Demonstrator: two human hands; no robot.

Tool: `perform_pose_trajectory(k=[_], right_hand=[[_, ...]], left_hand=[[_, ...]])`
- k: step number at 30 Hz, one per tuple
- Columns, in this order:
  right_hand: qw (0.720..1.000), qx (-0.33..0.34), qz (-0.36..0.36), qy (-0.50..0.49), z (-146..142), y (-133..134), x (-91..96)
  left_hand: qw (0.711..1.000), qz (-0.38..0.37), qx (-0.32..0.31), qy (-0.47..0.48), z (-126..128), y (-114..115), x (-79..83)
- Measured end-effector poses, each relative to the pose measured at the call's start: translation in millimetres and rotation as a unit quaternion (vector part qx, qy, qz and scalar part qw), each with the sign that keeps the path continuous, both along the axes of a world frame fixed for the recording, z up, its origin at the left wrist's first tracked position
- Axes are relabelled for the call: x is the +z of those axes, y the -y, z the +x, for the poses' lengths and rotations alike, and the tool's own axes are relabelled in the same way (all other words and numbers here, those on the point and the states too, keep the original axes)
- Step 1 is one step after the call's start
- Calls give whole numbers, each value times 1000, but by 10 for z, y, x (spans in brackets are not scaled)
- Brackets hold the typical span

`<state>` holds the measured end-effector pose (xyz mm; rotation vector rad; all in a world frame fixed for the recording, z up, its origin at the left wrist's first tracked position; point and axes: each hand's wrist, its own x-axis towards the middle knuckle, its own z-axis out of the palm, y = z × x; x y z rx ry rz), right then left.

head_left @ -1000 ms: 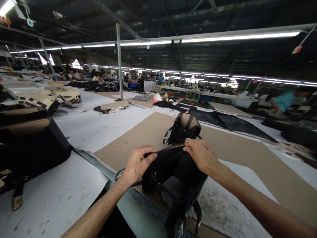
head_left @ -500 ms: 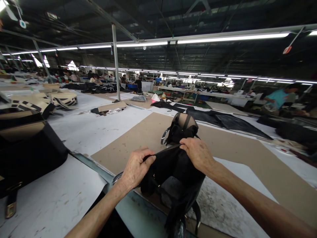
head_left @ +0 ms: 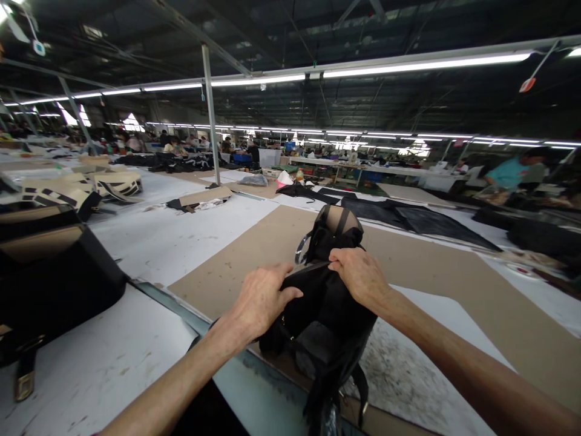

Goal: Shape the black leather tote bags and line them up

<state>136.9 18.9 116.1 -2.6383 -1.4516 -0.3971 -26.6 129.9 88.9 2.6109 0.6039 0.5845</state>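
Observation:
A black bag (head_left: pixel 313 330) with straps and small gold-coloured fittings stands at the table's near edge, its mouth facing me. My right hand (head_left: pixel 358 275) pinches the far part of its upper rim between thumb and fingertips. Astride the same rim, nearer the left corner, my left hand (head_left: pixel 265 300) holds it loosely, thumb on the inside; its fingertips are partly hidden. Just beyond my right hand sits another black piece with a tan panel (head_left: pixel 347 223) and dark strips. Whether it is joined to the bag is hard to tell.
Another black bag (head_left: pixel 59 284) with a tan lining stands at the left. Cream-and-black pieces (head_left: pixel 115 181) lie behind it. Tan board (head_left: pixel 245 257) and stained white sheets (head_left: pixel 403 375) cover the table. Flat black pieces (head_left: pixel 422 227) lie farther right. A person in a turquoise top (head_left: pixel 508 175) is beyond.
My left hand has slid right along the bag's rim, closer to my right hand, and its thumb reaches farther out. My right hand stays almost in place on the rim.

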Motion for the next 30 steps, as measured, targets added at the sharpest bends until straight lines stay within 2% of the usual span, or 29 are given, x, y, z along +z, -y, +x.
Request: perform_pose_trajectory(k=[3,7,13,18,22,26,30], right_hand=[[1000,-1,4,-3,-7,-2,18],[1000,-5,9,2,0,7,12],[1000,-7,15,0,29,19,-8],[1000,-12,14,4,55,16,-34],[1000,-15,9,8,65,12,-38],[1000,-29,-3,3,55,7,-18],[1000,-29,-12,-4,39,-8,-6]], left_hand=[[997,63,-24,-43,199,-2,89],[994,77,-42,-72,400,-22,147],[993,74,-73,-55,443,-69,62],[994,67,-54,-74,474,-67,71],[983,121,-45,-127,631,-1,164],[966,186,-94,-153,824,84,195],[962,200,-121,-144,921,107,159]])
